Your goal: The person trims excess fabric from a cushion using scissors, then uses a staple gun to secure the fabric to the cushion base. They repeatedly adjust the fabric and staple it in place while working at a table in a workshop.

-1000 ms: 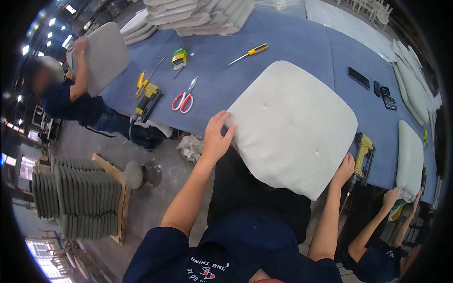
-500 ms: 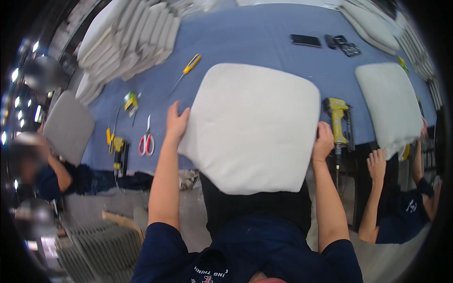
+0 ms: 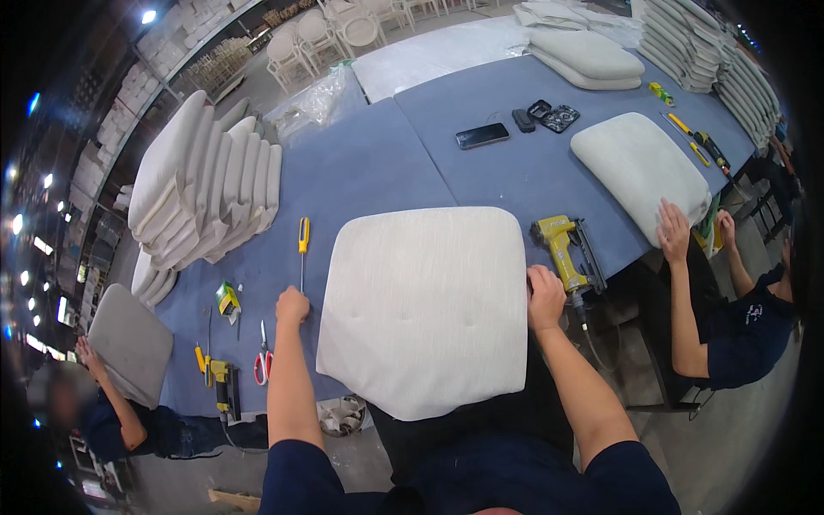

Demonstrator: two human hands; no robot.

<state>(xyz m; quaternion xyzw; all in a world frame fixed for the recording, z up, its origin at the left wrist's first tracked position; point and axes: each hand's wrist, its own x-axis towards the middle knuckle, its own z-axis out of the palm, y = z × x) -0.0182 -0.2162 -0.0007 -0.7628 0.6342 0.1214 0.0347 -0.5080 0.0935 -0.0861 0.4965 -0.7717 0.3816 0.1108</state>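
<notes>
A pale, padded seat cushion [image 3: 425,300] lies in front of me, its near end overhanging the table edge. My right hand [image 3: 545,298] grips its right edge with curled fingers. To the left of the cushion and apart from it is my left hand [image 3: 293,305], closed, at the lower end of a screwdriver's shaft. That screwdriver has a yellow handle [image 3: 304,236] pointing away from me. Whatever lies within the left fingers is hidden. A yellow staple gun [image 3: 566,249] rests just beyond my right hand. Red-handled scissors [image 3: 263,365] lie left of my left forearm.
Stacked cushions [image 3: 206,184] stand at the far left of the blue table [image 3: 360,172]. A phone [image 3: 482,136] and a black case [image 3: 554,116] lie farther back. At right, a co-worker's hands are at another cushion [image 3: 639,167]; a second co-worker handles a grey cushion [image 3: 129,343] at left.
My left hand has left the cushion's side and closed near the screwdriver's tip. My right hand stays on the cushion's right edge. The view has tilted up, showing more of the room.
</notes>
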